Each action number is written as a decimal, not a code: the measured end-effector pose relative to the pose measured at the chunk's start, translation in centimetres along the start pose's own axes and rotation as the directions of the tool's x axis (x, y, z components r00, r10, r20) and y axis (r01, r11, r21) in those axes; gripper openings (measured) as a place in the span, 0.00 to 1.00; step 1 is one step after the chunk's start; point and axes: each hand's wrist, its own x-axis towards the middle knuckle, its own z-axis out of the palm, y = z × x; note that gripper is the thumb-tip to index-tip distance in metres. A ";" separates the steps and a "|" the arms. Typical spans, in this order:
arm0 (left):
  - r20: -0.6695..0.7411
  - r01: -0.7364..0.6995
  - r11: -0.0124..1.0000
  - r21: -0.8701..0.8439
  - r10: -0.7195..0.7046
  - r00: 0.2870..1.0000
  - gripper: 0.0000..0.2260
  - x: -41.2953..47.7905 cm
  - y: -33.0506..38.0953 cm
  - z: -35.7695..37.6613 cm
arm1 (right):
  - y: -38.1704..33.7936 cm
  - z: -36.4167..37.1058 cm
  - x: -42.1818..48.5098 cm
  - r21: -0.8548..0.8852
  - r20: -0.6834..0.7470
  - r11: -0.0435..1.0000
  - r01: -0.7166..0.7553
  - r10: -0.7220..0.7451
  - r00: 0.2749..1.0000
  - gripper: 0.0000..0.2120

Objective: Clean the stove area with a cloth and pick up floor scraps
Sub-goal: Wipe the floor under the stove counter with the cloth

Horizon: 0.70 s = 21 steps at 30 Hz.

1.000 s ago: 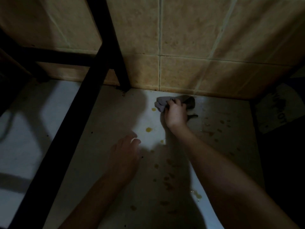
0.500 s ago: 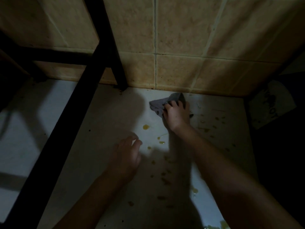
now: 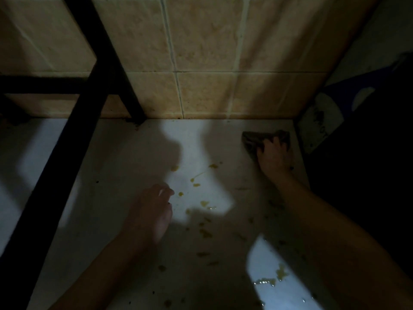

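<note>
A grey cloth (image 3: 252,139) lies bunched on the white floor (image 3: 125,166) near the right corner, close to the tiled wall. My right hand (image 3: 273,156) grips it from behind and presses it down, covering its near part. Yellow scraps and smears (image 3: 196,185) are scattered over the floor between my arms, with a wet yellow patch (image 3: 279,274) at the lower right. My left hand (image 3: 154,206) rests low over the floor left of the scraps, fingers loosely bent, holding nothing that I can see.
A beige tiled wall (image 3: 201,63) closes the back. A black metal frame (image 3: 73,135) crosses the left side, one leg (image 3: 131,106) standing at the wall base. A dark object with a white label (image 3: 319,121) blocks the right side. The light is dim.
My right hand has slid the cloth to the right along the wall base, into the right corner. My left hand has stayed about where it was.
</note>
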 end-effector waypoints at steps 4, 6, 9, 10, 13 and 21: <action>0.011 -0.016 1.000 -0.006 0.016 1.000 0.18 -0.4 -0.2 -0.2 | 0.7 0.5 -0.2 0.119 0.027 0.993 0.011 -0.014 1.000 0.18; 0.022 -0.020 1.000 0.000 0.020 1.000 0.16 -0.5 -0.3 -0.3 | 0.3 0.8 0.0 0.152 0.027 0.988 0.014 -0.019 0.999 0.19; 0.053 -0.008 1.000 0.015 0.007 0.999 0.19 -0.5 -0.2 -0.2 | -0.7 1.0 0.0 0.167 0.019 0.985 0.047 -0.051 0.999 0.17; 0.058 0.000 1.000 0.015 -0.001 0.998 0.19 -0.5 -0.1 -0.2 | -1.3 1.1 -0.1 0.173 0.025 0.983 0.062 -0.068 0.997 0.16; 0.055 0.015 1.000 0.013 -0.016 0.998 0.21 -0.4 0.3 0.0 | -3.8 1.4 -0.7 0.180 0.033 0.976 0.126 -0.134 0.990 0.16; 0.049 0.029 0.999 0.014 -0.029 0.998 0.14 -1.0 -0.6 -0.2 | -11.7 2.6 -3.8 0.177 0.123 0.888 0.424 -0.448 0.886 0.15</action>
